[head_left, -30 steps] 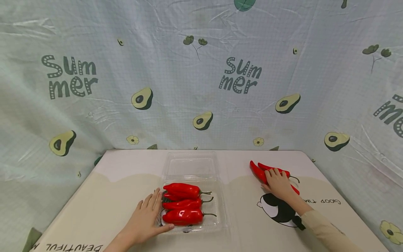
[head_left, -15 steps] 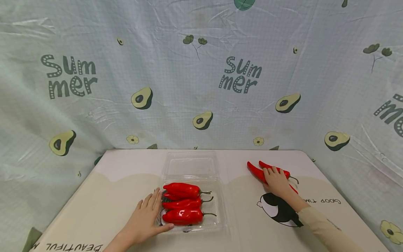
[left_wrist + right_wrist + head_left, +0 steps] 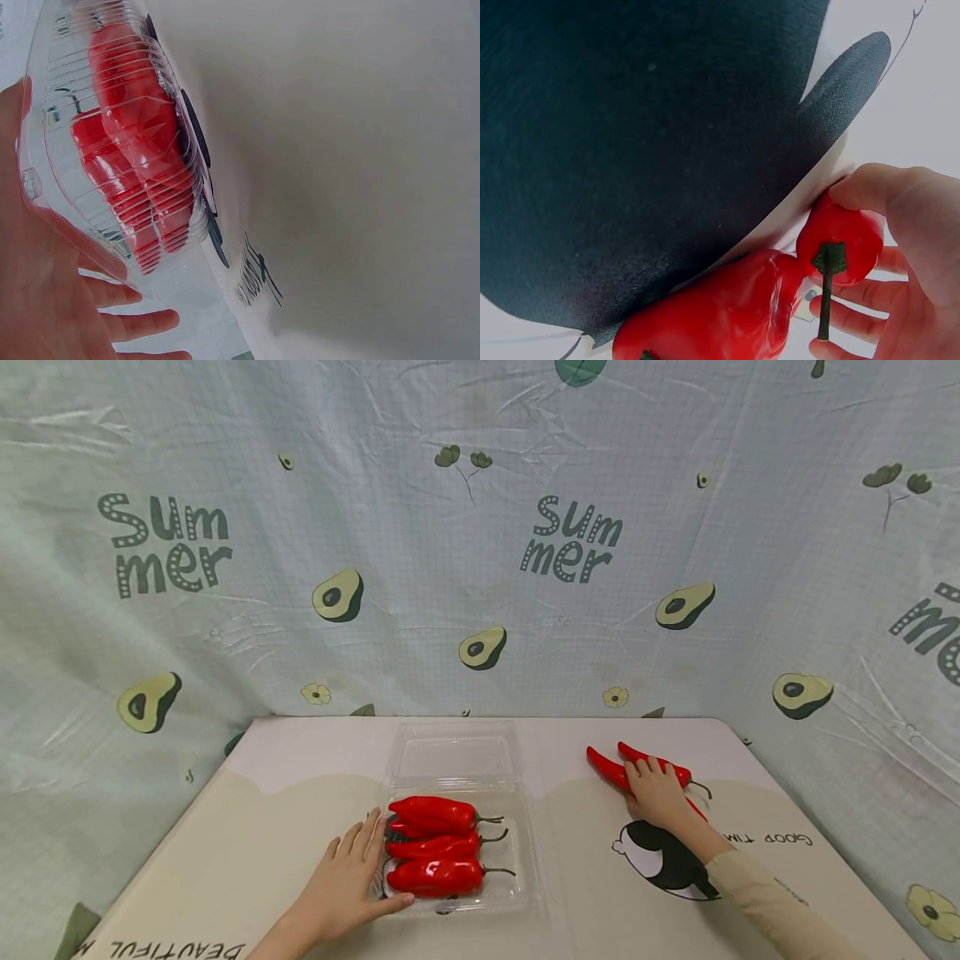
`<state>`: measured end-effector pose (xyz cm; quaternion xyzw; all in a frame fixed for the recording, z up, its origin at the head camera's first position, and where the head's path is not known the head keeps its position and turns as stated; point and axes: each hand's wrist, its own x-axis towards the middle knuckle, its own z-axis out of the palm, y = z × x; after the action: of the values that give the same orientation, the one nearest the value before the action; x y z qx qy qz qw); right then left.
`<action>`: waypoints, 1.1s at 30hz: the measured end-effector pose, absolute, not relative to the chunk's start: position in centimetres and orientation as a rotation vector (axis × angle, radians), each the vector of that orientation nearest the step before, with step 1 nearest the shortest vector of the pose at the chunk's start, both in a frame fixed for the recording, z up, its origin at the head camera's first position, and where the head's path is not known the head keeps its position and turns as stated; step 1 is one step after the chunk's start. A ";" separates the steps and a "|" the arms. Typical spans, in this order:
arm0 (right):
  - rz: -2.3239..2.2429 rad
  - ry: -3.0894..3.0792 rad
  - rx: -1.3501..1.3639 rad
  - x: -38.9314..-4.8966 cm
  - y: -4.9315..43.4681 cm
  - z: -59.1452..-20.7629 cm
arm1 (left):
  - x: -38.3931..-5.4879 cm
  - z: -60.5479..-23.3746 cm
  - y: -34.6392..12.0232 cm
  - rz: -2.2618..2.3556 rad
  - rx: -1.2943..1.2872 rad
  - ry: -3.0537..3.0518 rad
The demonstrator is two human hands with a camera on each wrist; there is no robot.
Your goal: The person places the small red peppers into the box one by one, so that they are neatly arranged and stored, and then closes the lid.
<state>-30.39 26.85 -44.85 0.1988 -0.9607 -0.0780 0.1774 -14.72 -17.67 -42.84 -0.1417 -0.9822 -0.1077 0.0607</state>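
Basically, my right hand [image 3: 656, 793] pinches a red pepper [image 3: 859, 232], two o'clock from the clear box [image 3: 522, 837]; my left hand [image 3: 345, 868], fingers straight, touches the box's nine-o'clock side; pepper's probably light, firm, slick; I'd hold its thick shoulder.

Near the table's [image 3: 570, 827] far right corner, a loose red pepper [image 3: 609, 770] is gripped by the right hand [image 3: 656, 793]; the clear box [image 3: 519, 852] is touched by the left hand [image 3: 347, 870].
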 end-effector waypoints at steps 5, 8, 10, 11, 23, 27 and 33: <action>-0.206 -2.732 0.554 -30.4 26.9 -44.7 | -14.8 -42.9 -17.6 -0.330 -0.425 -2.979; -0.209 -2.728 0.551 -30.4 26.9 -44.7 | -14.8 -42.8 -17.6 -0.327 -0.427 -2.981; -0.214 -2.724 0.546 -30.4 26.9 -44.7 | -14.8 -42.8 -17.7 -0.321 -0.428 -2.981; -0.214 -2.722 0.543 -30.4 26.9 -44.7 | -14.8 -42.8 -17.7 -0.318 -0.429 -2.980; -0.200 -2.718 0.504 -30.3 26.7 -44.6 | -14.7 -42.9 -17.7 -0.318 -0.436 -2.959; -0.194 -2.707 0.501 -30.4 26.8 -44.6 | -14.7 -42.9 -17.7 -0.320 -0.433 -2.968; -0.207 -2.705 0.492 -30.3 27.0 -44.5 | -14.8 -42.9 -17.7 -0.318 -0.433 -2.975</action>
<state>-30.34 27.00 -44.53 0.1751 -0.9630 -0.0738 0.1911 -14.78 -17.68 -42.87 -0.1431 -0.9824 -0.1049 0.0591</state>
